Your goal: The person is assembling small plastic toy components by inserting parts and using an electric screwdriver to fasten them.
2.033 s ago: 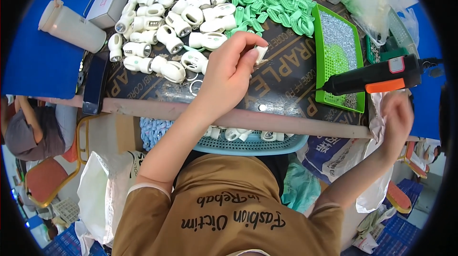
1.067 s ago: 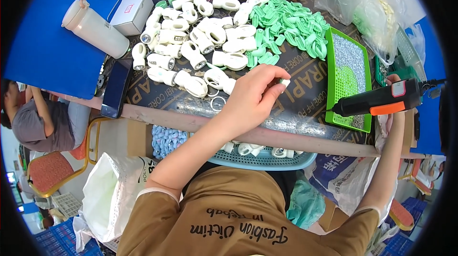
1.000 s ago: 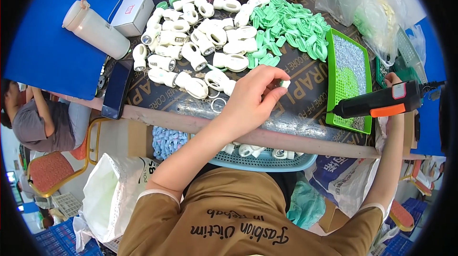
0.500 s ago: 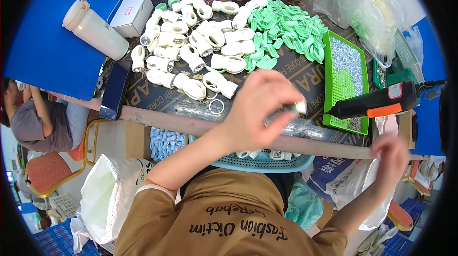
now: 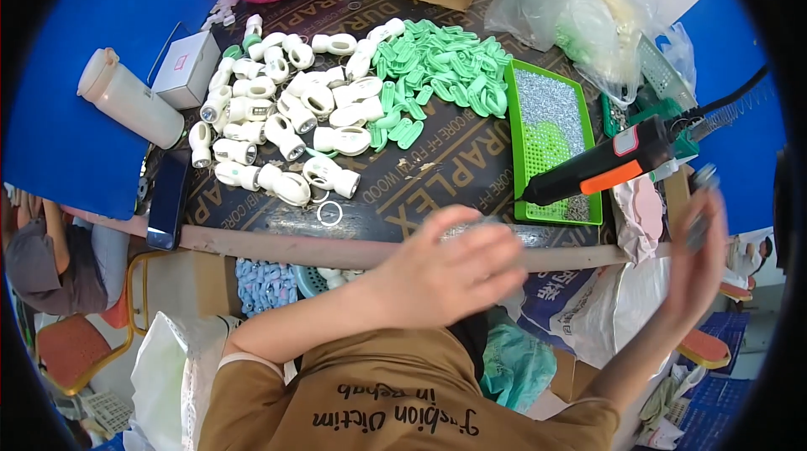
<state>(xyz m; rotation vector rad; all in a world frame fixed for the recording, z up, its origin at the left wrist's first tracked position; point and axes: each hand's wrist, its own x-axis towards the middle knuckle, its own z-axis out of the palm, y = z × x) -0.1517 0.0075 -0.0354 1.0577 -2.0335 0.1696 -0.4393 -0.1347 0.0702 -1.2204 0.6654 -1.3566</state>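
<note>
On the counter, a white bottle is at left, then white torches and green pieces beyond. The blurred left hand is at the near edge, fingers apart; whether they pinch anything, I cannot tell. A black electric screwdriver crosses a green tray. Far right, the right hand's bent fingers blur around a shiny grey thing, grip unclear.

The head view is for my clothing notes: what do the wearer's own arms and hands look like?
The left hand and right hand wear no gloves; no watch shows. Forearms are uncovered below short brown sleeves, the left one edged with a pale trim.
</note>
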